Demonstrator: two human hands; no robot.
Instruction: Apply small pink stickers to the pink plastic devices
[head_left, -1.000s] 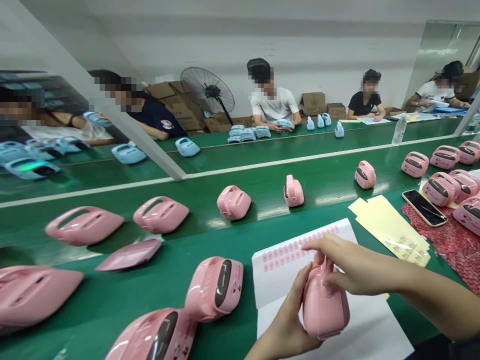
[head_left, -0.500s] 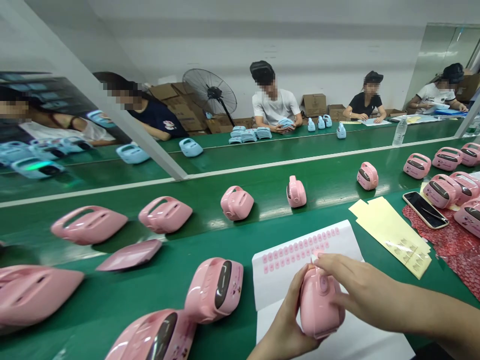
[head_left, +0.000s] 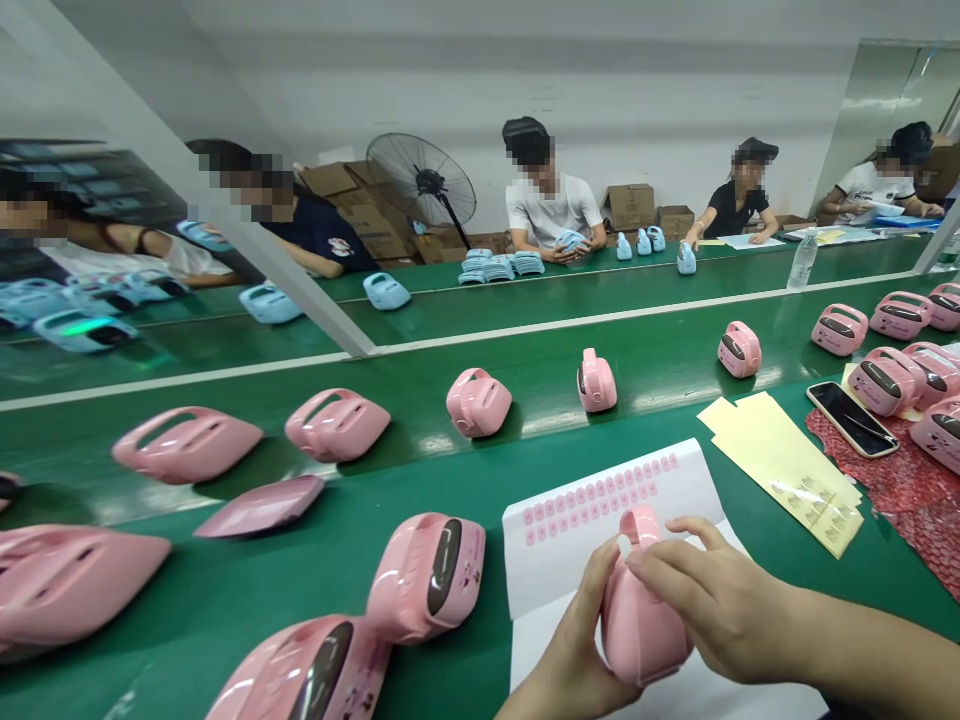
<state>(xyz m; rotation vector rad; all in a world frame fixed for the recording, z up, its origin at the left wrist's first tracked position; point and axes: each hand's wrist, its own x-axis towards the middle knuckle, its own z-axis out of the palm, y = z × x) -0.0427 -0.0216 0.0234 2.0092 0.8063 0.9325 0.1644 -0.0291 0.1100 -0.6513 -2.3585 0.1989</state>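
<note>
My left hand (head_left: 574, 650) is wrapped round the lower side of a pink handled device (head_left: 637, 630), with the thumb up near the handle. The device is tilted over a white sheet (head_left: 540, 585) that carries rows of small pink oval stickers (head_left: 592, 500). My right hand (head_left: 712, 595) bears on the device's side just under the handle, fingers bent against it and one finger raised. A small whitish bit shows by my left thumb; I cannot make out what it is. Another pink device with a dark window (head_left: 427, 580) stands left of the sheet.
Pink devices (head_left: 480, 403) stand along the belt, and more are at the right. Yellow label sheets (head_left: 780, 470) and a phone (head_left: 851, 418) lie right of the white sheet, near red bubble wrap (head_left: 900, 500). Co-workers (head_left: 555, 205) sit across, handling blue devices.
My right hand has slid down from the handle top to the device's side, uncovering the handle. The device has turned slightly. Across the table, a co-worker has reached to a blue device.
</note>
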